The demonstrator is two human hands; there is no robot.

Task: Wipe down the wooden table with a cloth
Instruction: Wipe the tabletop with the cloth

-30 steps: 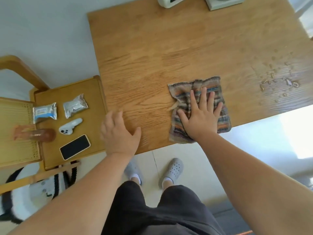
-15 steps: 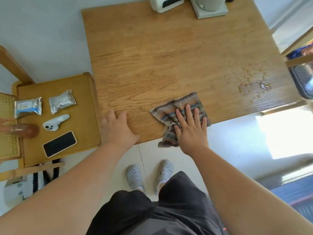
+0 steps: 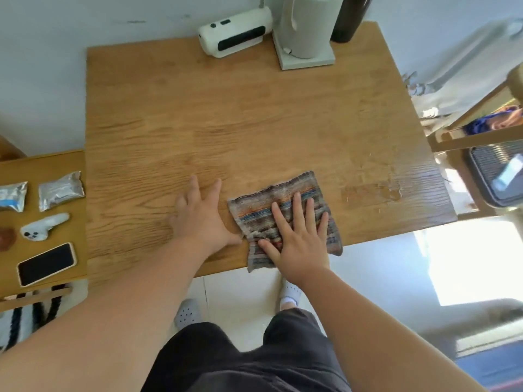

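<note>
- near the lower middle of the frame: striped cloth point(image 3: 294, 188) spread flat on the wooden table point(image 3: 254, 123), its near side drooping over the table's front edge.
- right hand point(image 3: 297, 239) pressed palm-down on the cloth, fingers straight and fanned apart, nothing gripped or pinched.
- left hand point(image 3: 201, 219) just left of the cloth, flat on bare wood, fingers straight and spread, holding nothing; thumb tip right beside the cloth's left border, contact impossible to tell.
- right of the cloth, toward the table's right edge: glossy wet patch point(image 3: 373, 190) on the wood, apart from the cloth.
- at the top of the frame, along the table's far edge: white boxy device point(image 3: 235, 33) lying on its side, then a tall pale appliance point(image 3: 305, 24) on a square base, then a dark cylinder point(image 3: 348, 18) just beside it.
- at the left edge of the frame: lower side table point(image 3: 42, 165) set against the wooden table, carrying two foil packets point(image 3: 60, 190) point(image 3: 11, 196), a white controller point(image 3: 44, 226) and a dark-screened phone point(image 3: 46, 264) in a pale case.
- at the bottom of the frame: dark shorts, and below the table's front edge a grey perforated shoe point(image 3: 186, 312) on pale floor tiles.
</note>
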